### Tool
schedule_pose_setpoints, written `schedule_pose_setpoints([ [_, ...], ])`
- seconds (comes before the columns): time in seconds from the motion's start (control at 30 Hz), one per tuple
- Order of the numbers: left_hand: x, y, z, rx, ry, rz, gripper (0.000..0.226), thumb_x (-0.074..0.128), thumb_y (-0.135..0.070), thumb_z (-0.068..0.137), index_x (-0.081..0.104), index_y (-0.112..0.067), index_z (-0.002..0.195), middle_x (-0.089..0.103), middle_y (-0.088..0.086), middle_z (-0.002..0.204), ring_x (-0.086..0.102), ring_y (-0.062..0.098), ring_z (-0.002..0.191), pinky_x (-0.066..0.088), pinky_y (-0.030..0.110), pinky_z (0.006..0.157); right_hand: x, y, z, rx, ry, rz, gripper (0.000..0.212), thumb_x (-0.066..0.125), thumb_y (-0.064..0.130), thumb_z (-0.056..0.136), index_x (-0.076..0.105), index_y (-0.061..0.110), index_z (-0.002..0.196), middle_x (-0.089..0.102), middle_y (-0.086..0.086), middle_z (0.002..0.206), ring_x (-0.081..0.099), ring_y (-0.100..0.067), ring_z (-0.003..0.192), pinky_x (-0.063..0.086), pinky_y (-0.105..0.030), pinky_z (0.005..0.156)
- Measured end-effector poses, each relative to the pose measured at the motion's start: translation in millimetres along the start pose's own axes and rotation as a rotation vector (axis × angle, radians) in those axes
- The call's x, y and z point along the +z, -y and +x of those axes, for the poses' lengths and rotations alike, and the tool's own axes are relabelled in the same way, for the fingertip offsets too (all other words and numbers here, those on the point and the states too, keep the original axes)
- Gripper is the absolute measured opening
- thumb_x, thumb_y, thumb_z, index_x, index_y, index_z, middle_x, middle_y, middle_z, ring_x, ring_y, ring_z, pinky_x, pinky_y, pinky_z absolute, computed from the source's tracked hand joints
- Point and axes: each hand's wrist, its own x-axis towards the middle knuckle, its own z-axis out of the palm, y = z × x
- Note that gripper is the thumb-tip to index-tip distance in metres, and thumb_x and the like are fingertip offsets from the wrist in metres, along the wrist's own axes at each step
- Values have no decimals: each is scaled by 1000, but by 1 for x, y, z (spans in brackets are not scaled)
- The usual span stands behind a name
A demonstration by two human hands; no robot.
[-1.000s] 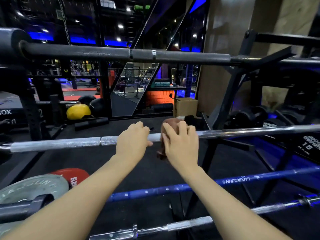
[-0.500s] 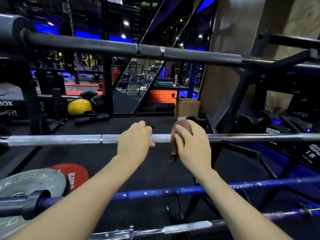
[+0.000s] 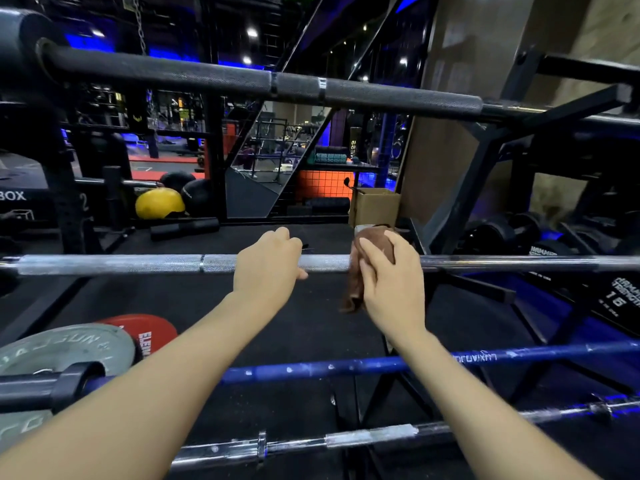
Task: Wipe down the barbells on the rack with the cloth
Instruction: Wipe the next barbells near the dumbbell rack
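Silver barbell — left hand curled over, right hand clamping brown cloth

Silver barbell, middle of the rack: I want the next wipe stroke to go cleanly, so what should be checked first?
1. Cloth wrapped over the silver barbell: ok.
2. Right hand holds the cloth against the bar: ok.
3. Left hand grips the bar to steady it: ok.
4. Bar to the right of the cloth free of obstacles: ok.
5. Bar seated in the rack hooks: cannot tell, ends out of view.
6. Dirt left on the knurling: cannot tell.
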Motion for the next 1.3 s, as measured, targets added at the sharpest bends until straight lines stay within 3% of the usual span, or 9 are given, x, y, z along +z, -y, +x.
schedule_pose_setpoints([
  [0.13, 2, -1, 0, 9, -4, 38, 32, 53, -45, 92, 55, -18, 110, 46, -2, 107, 47, 15, 102, 37, 29, 62, 3, -4, 14, 26, 6, -12, 27, 49, 23, 94, 70, 12, 108, 58, -16, 114, 53, -36, 105, 44, -41, 89],
  [0.33, -1, -1, 1, 1, 7, 23, 33, 54, -45, 91, 55, -18, 110, 46, -1, 107, 48, 16, 102, 37, 30, 61, -3, -18, 79, 275, 424, -183, 35, 39, 28, 96, 68, 10, 103, 62, -15, 111, 53, -34, 105, 44, -35, 79],
  [0.53, -2, -4, 1, -8, 16, 25, 30, 55, -42, 92, 55, -17, 109, 45, -1, 105, 48, 16, 101, 35, 30, 60, -7, -12, -4, 37, 27, 4, 30, 52, 23, 93, 67, 14, 118, 50, -18, 131, 45, -35, 122, 38, -42, 102],
  [0.63, -1, -3, 0, -1, 9, 52, 28, 53, -42, 93, 54, -16, 106, 42, -2, 101, 47, 16, 102, 34, 29, 59, -6, -18, 7, 53, 56, -14, 26, 55, 28, 95, 66, 18, 116, 50, -16, 128, 45, -33, 117, 38, -39, 98],
  [0.8, -3, -3, 0, -11, 31, 54, 29, 54, -42, 93, 54, -16, 106, 44, -1, 105, 48, 16, 102, 35, 29, 61, -11, -24, 68, 235, 364, -179, 38, 36, 35, 100, 68, 17, 111, 55, -16, 114, 46, -35, 110, 40, -37, 85],
  [0.9, -6, -7, 0, -4, 37, 62, 29, 55, -41, 92, 55, -16, 107, 45, -1, 105, 48, 16, 102, 35, 29, 61, -13, -28, 53, 160, 221, -139, 32, 42, 28, 98, 71, 14, 103, 61, -13, 109, 53, -33, 105, 41, -36, 83],
  [1.0, -8, -9, 2, 3, 64, 80, 30, 55, -40, 93, 56, -15, 110, 46, 0, 109, 48, 17, 104, 37, 30, 62, -14, -24, 5, 101, 36, 62, 24, 58, 18, 93, 68, 15, 114, 50, -13, 130, 44, -30, 119, 37, -35, 98],
  [1.2, -5, -41, 14, 139, 64, 80, 37, 53, -45, 92, 54, -19, 119, 45, 0, 118, 45, 18, 110, 34, 30, 66, -13, -32, 8, 108, 46, 67, 23, 59, 25, 92, 60, 11, 110, 43, -16, 124, 42, -35, 113, 40, -39, 90],
  [1.3, -3, -52, 21, 118, 87, 33, 34, 54, -41, 93, 56, -18, 117, 47, 1, 115, 46, 18, 110, 35, 30, 65, -13, -47, 47, 195, 163, -174, 30, 46, 34, 98, 56, 9, 113, 50, -17, 117, 46, -37, 107, 38, -40, 85],
])
